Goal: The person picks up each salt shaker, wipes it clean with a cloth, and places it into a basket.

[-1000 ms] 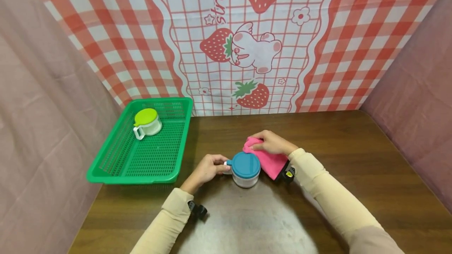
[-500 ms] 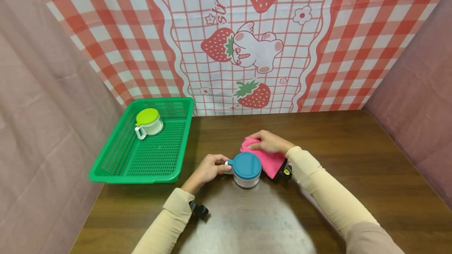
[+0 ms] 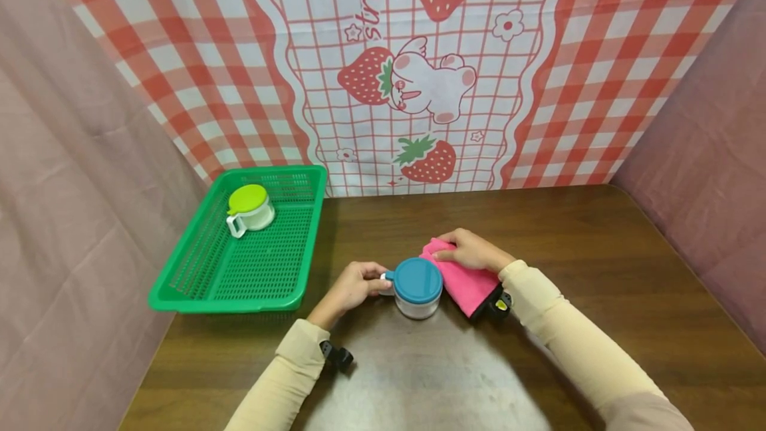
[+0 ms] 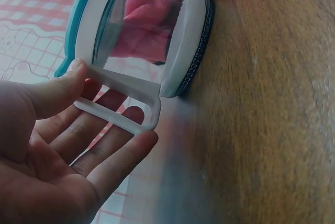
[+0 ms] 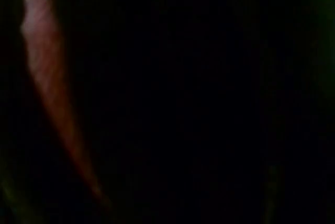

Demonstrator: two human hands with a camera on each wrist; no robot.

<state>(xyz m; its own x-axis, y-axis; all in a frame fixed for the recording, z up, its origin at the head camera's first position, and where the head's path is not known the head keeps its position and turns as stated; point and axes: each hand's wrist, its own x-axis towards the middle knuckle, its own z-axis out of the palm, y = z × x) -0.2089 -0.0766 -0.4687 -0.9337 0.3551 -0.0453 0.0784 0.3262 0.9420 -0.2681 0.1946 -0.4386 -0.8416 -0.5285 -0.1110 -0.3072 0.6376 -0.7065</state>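
Observation:
A clear jar with a blue lid (image 3: 417,281) and a white side handle (image 4: 152,101) stands upright on the table. My left hand (image 3: 354,287) holds that handle, the thumb pressing near its top and the fingers behind it, as the left wrist view shows. On the jar's right side, my right hand (image 3: 473,249) grips a pink cloth (image 3: 468,285), which hangs down beside the jar. Through the clear wall the pink of the cloth (image 4: 144,20) shows in the left wrist view. The right wrist view is almost wholly dark, apart from a reddish strip, so the right fingertips are partly hidden.
A green plastic basket (image 3: 308,245) stands at the left of the wooden table (image 3: 568,238). Inside it, near the back, sits a similar jar with a lime-green lid (image 3: 248,199). A red-and-white checked strawberry cloth (image 3: 431,85) hangs behind the table.
My right hand and the pink cloth first shift slightly left, then move right and a little toward me. The left hand and the jar stay in place.

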